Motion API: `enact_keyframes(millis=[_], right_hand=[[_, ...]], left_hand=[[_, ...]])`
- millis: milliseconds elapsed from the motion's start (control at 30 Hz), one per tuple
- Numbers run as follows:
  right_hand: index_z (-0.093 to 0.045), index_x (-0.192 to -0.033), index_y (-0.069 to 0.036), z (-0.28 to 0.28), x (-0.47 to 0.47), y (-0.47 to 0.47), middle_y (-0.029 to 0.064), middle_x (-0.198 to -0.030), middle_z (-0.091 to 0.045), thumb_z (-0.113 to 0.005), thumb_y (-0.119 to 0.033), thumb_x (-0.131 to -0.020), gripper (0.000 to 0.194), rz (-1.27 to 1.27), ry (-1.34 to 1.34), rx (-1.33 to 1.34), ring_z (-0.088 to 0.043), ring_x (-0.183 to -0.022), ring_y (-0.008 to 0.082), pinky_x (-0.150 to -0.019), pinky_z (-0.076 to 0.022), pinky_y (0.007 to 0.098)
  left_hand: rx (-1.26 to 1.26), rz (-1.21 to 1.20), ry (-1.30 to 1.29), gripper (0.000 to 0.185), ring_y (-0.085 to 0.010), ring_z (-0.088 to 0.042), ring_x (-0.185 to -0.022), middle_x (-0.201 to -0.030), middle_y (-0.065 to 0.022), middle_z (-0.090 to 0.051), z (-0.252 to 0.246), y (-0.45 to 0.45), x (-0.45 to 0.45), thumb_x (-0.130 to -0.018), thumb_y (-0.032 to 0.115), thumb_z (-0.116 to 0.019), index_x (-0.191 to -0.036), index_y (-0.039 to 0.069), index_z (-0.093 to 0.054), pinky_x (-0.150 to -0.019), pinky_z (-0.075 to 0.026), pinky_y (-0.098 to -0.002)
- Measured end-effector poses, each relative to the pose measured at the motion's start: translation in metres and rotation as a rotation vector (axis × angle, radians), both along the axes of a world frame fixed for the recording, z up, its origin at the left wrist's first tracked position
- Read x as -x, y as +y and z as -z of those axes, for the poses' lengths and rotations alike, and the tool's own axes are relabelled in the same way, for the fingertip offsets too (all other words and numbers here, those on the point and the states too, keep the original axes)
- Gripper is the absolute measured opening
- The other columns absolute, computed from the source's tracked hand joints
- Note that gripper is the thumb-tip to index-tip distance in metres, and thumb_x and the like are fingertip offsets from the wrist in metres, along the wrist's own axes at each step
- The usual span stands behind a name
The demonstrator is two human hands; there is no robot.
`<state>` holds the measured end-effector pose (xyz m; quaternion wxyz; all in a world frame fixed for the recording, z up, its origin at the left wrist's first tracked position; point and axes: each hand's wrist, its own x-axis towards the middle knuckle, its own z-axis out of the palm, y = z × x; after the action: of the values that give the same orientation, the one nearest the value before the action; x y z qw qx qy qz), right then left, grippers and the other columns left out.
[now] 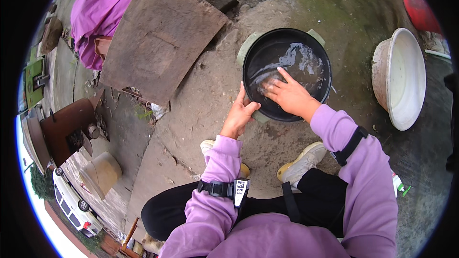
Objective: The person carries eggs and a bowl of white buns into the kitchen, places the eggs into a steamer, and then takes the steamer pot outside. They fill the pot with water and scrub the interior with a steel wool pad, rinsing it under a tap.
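Note:
A round black pan with pale green side handles sits on the concrete ground in front of me. Shallow water with some foam or glare covers its bottom. My left hand grips the near left rim, thumb on the edge and fingers outside. Palm down inside the pan, my right hand has its fingers spread at the water. The index finger points outward; the other fingertips are blurred and partly hidden, and I see no object in them.
To the right, a white basin is tipped on its side, near a red container. A brown board leans over a purple cloth at left. A rusty stove and a pale bucket stand farther left. A bottle lies right.

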<state>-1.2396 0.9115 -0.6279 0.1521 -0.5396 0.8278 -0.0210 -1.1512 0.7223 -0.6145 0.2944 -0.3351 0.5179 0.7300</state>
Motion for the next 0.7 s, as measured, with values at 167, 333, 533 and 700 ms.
enact_keyframes(millis=[167, 333, 533, 700], right_hand=[[-0.061, -0.122, -0.013, -0.006, 0.000, -0.008, 0.0032, -0.135, -0.051, -0.045, -0.017, -0.089, 0.037, 0.172, 0.090, -0.114, -0.043, -0.128, 0.0194, -0.115, -0.0077, 0.0535], [-0.061, -0.123, -0.013, -0.015, -0.004, 0.001, 0.0041, -0.133, -0.053, -0.044, -0.019, -0.090, 0.037, 0.163, 0.028, -0.140, -0.043, -0.128, 0.0199, -0.114, -0.0084, 0.0548], [-0.058, -0.126, -0.014, 0.007, 0.014, -0.014, 0.0037, -0.137, -0.049, -0.042, -0.017, -0.090, 0.039, 0.257, 0.148, -0.076, -0.041, -0.131, 0.0195, -0.114, -0.0088, 0.0543], [-0.062, -0.120, -0.016, 0.006, -0.010, -0.021, 0.0036, -0.134, -0.052, -0.045, -0.016, -0.087, 0.037, 0.163, -0.083, 0.109, -0.042, -0.130, 0.0191, -0.113, -0.0130, 0.0558]], left_hand=[[-0.021, 0.000, -0.003, 0.091, -0.0090, -0.055, -0.081, -0.104, -0.0028, -0.062, -0.002, -0.001, 0.001, -0.081, 0.008, -0.058, -0.152, 0.025, -0.003, -0.056, -0.042, -0.0253], [-0.004, -0.014, -0.004, 0.092, -0.0094, -0.056, -0.083, -0.107, -0.0042, -0.062, -0.003, 0.000, 0.001, -0.080, 0.007, -0.058, -0.152, 0.025, -0.002, -0.057, -0.043, -0.0251], [-0.013, -0.009, -0.009, 0.092, -0.0089, -0.057, -0.081, -0.111, -0.0051, -0.061, -0.002, -0.001, 0.001, -0.081, 0.005, -0.057, -0.151, 0.024, -0.002, -0.055, -0.043, -0.0243], [-0.034, -0.048, 0.000, 0.090, -0.0080, -0.057, -0.078, -0.110, -0.0047, -0.062, 0.003, 0.001, 0.000, -0.081, 0.003, -0.056, -0.151, 0.025, -0.004, -0.053, -0.043, -0.0223]])
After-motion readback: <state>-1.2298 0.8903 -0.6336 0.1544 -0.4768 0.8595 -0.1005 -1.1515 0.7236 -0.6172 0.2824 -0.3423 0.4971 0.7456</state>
